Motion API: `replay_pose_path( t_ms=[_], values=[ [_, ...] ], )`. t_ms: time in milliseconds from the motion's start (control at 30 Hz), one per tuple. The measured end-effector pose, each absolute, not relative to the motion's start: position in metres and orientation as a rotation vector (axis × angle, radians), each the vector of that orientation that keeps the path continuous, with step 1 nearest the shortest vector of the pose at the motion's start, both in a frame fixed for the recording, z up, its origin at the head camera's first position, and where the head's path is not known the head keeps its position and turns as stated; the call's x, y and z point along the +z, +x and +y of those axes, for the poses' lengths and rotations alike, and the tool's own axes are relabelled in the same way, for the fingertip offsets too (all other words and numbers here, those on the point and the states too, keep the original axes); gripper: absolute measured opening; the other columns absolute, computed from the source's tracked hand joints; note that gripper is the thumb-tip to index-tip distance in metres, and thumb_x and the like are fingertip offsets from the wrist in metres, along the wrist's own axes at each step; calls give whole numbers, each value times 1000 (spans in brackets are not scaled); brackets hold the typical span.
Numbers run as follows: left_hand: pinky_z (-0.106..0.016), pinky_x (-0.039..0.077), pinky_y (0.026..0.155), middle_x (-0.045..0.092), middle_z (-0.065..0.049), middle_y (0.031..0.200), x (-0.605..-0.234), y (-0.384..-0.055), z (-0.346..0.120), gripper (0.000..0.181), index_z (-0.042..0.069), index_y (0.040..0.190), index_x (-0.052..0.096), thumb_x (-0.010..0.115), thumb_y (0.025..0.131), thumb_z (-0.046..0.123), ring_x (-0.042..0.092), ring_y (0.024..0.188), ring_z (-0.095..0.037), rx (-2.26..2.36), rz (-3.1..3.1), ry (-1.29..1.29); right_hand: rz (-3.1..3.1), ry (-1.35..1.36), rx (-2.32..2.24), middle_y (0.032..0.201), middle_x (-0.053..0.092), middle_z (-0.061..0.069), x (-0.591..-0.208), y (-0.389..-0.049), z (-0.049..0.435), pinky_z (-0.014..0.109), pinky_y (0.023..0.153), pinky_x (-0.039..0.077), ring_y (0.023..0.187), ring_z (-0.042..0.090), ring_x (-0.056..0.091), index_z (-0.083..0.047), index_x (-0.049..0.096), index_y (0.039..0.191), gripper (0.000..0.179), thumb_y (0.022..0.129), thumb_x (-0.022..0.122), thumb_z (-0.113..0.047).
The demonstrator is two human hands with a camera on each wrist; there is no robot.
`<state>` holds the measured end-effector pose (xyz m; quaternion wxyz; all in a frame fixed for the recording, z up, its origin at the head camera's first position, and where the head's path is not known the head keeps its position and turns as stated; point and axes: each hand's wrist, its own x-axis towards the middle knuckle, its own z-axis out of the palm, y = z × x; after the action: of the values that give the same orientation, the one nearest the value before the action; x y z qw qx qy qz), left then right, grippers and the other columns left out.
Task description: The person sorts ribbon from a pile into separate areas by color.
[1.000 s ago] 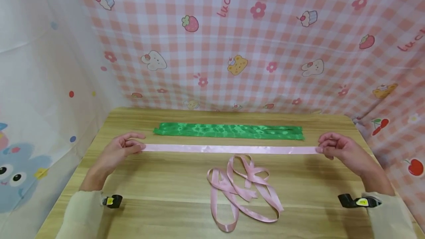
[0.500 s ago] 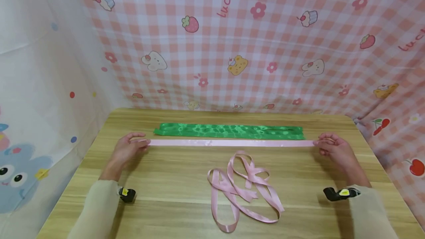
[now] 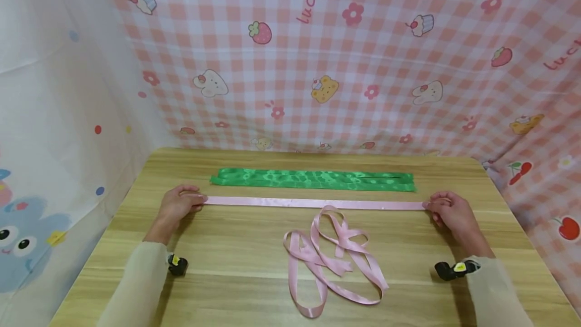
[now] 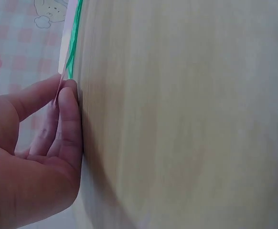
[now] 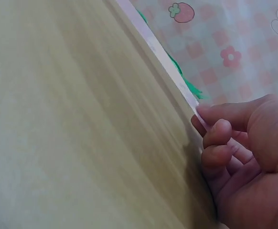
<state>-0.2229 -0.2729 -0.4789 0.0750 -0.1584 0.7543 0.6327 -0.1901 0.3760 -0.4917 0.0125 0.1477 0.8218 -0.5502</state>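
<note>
Head view alone spans the straight ribbon (image 3: 313,203).

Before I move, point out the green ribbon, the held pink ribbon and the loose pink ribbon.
Green ribbon (image 3: 313,179), head view: middle of its length.
Held pink ribbon (image 3: 299,202), head view: middle of its straight span.
Loose pink ribbon (image 3: 338,267), head view: band near its middle.

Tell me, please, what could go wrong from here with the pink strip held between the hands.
The left hand and right hand pinch the pink strip at its ends, so either grip might slip.

The looped pink ribbon lies just nearer the person; the strip could catch on it.

The green strip lies just beyond and might get nudged.
</note>
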Motion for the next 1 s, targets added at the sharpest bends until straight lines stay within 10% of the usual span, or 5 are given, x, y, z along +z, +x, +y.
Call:
replay_pose_path(
  t_ms=[1000],
  values=[
    [-19, 56, 71, 70, 12, 91, -481, -220, -282, 75, -3, 150, 30, 73, 92, 18, 68, 78, 0, 1786, 2259, -471, 2542, 460, -1780, 71, 65, -20, -497, -181, 379, 20, 46, 47, 53, 1, 51, -4, 49, 109, 31, 91, 72, -13]
  ],
)
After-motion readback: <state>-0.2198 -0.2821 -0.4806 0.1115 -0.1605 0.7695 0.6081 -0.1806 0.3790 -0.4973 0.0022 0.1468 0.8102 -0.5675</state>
